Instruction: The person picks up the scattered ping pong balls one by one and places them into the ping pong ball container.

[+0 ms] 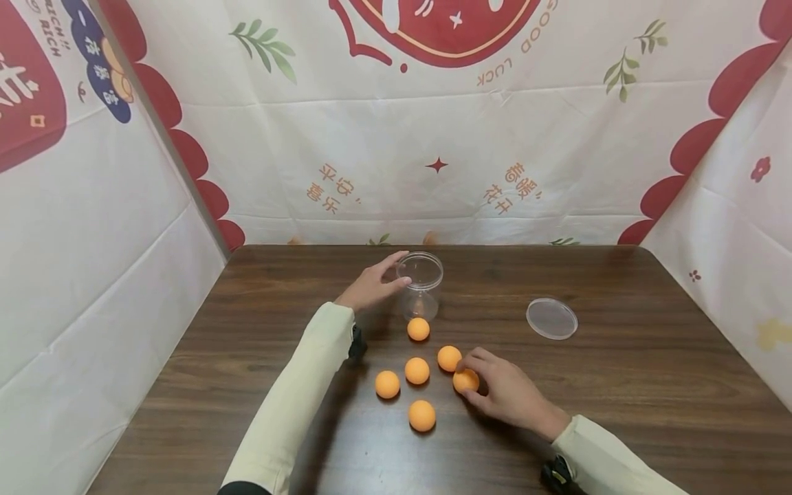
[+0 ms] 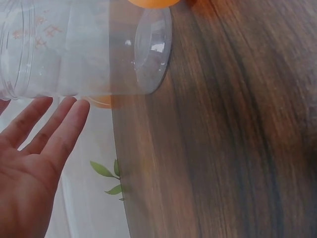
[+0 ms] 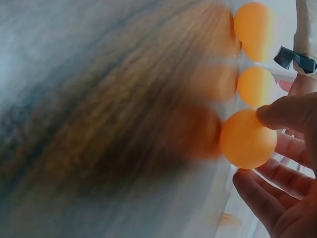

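A clear plastic jar stands upright and lidless near the back of the table. My left hand is at its left side, thumb toward the front and fingers behind; in the left wrist view the straight fingers lie right against the jar wall. Further forward, my right hand pinches an orange ping-pong ball between thumb and fingers. That ball shows close to the tabletop in the right wrist view. Beside it rests another orange ball.
More orange balls lie on the brown wooden table: one ball before the jar, one ball mid-group, one ball left, one ball nearest. A clear round lid lies at right. Printed cloth hangs behind.
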`<action>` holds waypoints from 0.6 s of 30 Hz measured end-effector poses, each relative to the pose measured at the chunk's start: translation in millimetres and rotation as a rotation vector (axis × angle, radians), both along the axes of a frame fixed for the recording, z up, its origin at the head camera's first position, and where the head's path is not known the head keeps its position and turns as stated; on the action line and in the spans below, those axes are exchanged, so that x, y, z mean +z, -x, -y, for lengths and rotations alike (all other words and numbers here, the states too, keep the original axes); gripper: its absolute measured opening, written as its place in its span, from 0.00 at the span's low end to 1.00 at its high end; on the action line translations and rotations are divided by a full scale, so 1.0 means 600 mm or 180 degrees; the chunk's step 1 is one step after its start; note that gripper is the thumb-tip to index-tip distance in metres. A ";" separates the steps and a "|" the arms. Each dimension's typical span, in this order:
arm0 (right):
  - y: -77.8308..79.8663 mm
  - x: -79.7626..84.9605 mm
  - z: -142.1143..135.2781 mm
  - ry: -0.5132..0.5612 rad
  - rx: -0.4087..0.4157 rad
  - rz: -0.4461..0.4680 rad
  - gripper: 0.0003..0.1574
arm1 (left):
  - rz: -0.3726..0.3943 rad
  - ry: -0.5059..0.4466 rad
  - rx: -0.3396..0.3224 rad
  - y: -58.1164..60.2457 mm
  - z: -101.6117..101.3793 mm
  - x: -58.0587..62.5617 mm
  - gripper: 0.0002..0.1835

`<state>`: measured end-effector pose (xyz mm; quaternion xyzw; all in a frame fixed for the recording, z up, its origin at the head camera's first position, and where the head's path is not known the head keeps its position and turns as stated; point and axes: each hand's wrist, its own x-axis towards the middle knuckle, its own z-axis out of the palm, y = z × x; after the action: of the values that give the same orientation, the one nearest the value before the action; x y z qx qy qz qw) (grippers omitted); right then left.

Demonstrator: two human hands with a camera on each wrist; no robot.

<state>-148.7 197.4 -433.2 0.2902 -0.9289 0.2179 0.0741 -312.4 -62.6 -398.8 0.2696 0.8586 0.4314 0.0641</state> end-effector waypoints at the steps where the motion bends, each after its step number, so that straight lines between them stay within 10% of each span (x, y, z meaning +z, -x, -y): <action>1: -0.001 0.002 0.001 -0.0028 0.0028 0.0021 0.16 | 0.0018 0.0000 0.0006 0.000 0.000 0.001 0.34; 18: -0.002 0.033 0.006 -0.0379 0.0265 0.0616 0.14 | 0.0126 0.0055 -0.0041 0.002 0.005 0.008 0.34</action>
<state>-147.6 193.5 -413.7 0.3101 -0.9301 0.1923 -0.0423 -313.5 -65.6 -394.0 0.2660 0.8591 0.4287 0.0862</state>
